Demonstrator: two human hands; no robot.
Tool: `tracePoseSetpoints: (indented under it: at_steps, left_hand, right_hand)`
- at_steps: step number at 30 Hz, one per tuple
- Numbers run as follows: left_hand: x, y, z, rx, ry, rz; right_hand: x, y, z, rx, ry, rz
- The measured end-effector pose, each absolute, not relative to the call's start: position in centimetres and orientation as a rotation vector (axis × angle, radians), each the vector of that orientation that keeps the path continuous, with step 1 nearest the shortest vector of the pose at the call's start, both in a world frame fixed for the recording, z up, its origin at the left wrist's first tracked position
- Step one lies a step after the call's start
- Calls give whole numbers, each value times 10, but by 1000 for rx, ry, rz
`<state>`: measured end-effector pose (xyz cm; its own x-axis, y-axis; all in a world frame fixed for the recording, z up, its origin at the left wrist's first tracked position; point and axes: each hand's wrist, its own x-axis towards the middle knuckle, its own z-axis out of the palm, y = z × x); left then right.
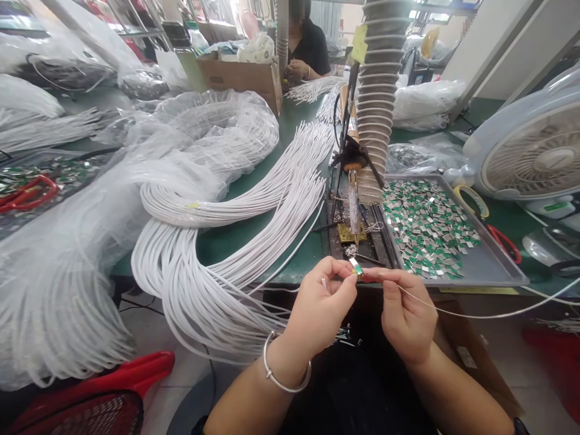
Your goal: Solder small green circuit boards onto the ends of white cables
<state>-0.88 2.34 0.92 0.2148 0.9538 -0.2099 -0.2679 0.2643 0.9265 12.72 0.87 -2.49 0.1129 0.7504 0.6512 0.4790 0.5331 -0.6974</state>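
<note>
Between thumb and fingers, my left hand [324, 302] pinches a small USB connector with a green board [356, 266]. My right hand [408, 308] is closed on a thin white cable [471, 315], which runs off to the right; its other end reaches toward the connector, and whether they touch is too small to tell. Just above the connector, a soldering iron [354, 199] points tip down in its stand. Beneath its tip lie solder crumbs and a yellowish sponge [351, 233].
A grey tray [498, 269] of similar connectors stands right, beside a white fan [539, 145]. Bundles of white cables [235, 254] and plastic-wrapped coils [217, 133] cover the left. A ribbed duct [378, 90] hangs over the iron. A person [308, 48] sits across the table near a cardboard box [244, 78].
</note>
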Motion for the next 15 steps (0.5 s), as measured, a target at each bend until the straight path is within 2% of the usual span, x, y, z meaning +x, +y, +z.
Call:
tracePoseSetpoints:
  at_steps: [15]
  left_hand:
    - [-11, 29, 8, 941, 1033, 960]
  right_hand:
    - [127, 20, -21, -931, -1584, 252]
